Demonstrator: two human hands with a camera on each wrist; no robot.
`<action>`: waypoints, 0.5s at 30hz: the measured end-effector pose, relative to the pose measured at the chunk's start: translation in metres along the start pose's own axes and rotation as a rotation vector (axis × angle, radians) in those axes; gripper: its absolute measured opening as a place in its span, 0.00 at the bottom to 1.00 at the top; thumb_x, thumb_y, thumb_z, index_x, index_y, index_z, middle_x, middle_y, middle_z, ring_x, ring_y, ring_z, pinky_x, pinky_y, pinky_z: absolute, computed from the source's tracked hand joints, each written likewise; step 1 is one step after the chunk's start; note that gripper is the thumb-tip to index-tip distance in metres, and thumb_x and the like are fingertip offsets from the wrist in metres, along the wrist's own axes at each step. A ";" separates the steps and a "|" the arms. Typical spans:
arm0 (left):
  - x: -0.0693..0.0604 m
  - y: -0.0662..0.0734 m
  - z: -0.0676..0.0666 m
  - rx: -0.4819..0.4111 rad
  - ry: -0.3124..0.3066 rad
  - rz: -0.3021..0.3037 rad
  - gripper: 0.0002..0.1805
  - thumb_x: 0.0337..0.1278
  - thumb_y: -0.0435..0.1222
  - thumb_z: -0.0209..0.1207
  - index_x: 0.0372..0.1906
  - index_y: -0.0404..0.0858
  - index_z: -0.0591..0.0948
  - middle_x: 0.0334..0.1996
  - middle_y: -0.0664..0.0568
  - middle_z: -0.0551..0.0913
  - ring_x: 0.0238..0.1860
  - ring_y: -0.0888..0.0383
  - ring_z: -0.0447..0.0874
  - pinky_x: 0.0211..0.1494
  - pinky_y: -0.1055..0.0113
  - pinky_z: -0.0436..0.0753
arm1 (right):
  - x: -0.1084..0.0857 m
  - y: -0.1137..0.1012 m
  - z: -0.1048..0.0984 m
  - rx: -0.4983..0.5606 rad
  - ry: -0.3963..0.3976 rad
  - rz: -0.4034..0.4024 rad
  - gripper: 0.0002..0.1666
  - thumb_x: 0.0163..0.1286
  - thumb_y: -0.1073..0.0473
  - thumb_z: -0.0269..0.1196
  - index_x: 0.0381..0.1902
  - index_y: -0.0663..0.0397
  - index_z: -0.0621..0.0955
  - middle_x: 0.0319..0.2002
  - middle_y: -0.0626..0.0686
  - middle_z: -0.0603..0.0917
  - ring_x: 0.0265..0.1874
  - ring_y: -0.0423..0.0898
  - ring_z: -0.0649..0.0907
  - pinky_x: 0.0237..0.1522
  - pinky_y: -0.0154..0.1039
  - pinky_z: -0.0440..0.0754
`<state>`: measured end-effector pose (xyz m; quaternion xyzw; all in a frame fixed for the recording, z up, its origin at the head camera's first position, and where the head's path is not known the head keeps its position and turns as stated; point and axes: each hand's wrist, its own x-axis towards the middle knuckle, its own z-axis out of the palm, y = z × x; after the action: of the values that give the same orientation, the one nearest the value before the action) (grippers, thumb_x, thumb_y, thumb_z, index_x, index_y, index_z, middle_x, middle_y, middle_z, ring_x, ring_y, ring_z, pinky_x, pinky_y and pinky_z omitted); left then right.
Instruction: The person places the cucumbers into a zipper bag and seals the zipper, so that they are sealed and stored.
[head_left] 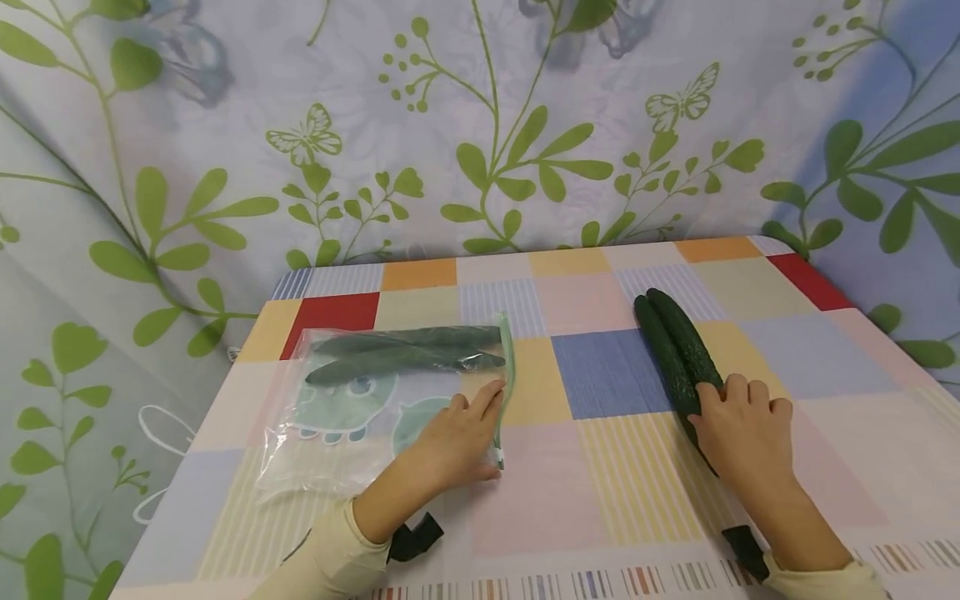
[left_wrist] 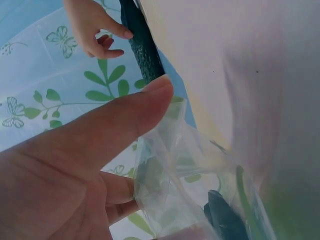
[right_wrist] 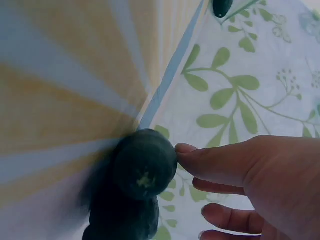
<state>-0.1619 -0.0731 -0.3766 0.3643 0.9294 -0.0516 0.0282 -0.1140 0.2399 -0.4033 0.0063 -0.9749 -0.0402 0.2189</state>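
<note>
A clear zip bag (head_left: 337,462) with a green zip edge and pale-green printed figures lies at the left of the table, two dark cucumbers (head_left: 405,360) inside it. My left hand (head_left: 453,442) holds the bag at its mouth, thumb near the front end of the zip and fingers farther along. Close up, the bag's film (left_wrist: 175,165) stands raised between thumb and fingers. Two more cucumbers (head_left: 678,358) lie side by side at the right. Over their near part, my right hand (head_left: 746,437) touches them with its thumb; in the right wrist view, several fingers stand apart from them.
A patchwork-patterned cloth covers the table (head_left: 615,367). Behind it hangs a curtain (head_left: 465,125) printed with leaves and butterflies. Dark straps (head_left: 416,537) show at both wrists, below the light sleeves (head_left: 330,554).
</note>
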 end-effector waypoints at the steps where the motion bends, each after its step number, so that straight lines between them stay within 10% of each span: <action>1: 0.000 0.000 0.001 -0.003 0.001 -0.001 0.51 0.39 0.55 0.66 0.66 0.32 0.60 0.68 0.48 0.53 0.38 0.53 0.69 0.29 0.70 0.73 | -0.001 0.000 0.000 -0.005 -0.019 0.011 0.23 0.47 0.59 0.69 0.37 0.67 0.74 0.29 0.65 0.67 0.29 0.62 0.67 0.26 0.54 0.63; 7: 0.000 -0.001 0.003 -0.013 0.021 0.006 0.51 0.38 0.54 0.67 0.66 0.32 0.60 0.67 0.47 0.54 0.37 0.53 0.69 0.28 0.71 0.72 | -0.002 -0.002 -0.001 0.026 -0.244 0.061 0.23 0.55 0.53 0.65 0.29 0.71 0.73 0.26 0.65 0.71 0.26 0.62 0.73 0.24 0.52 0.69; 15: 0.000 0.000 0.004 -0.001 0.031 0.006 0.51 0.38 0.55 0.67 0.65 0.32 0.61 0.67 0.48 0.55 0.37 0.53 0.69 0.27 0.70 0.73 | 0.002 -0.008 -0.001 0.152 -0.475 0.142 0.31 0.61 0.51 0.60 0.45 0.77 0.68 0.37 0.72 0.71 0.21 0.59 0.76 0.16 0.49 0.71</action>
<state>-0.1620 -0.0738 -0.3801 0.3677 0.9287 -0.0452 0.0141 -0.1151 0.2320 -0.4023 -0.0553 -0.9972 0.0485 -0.0148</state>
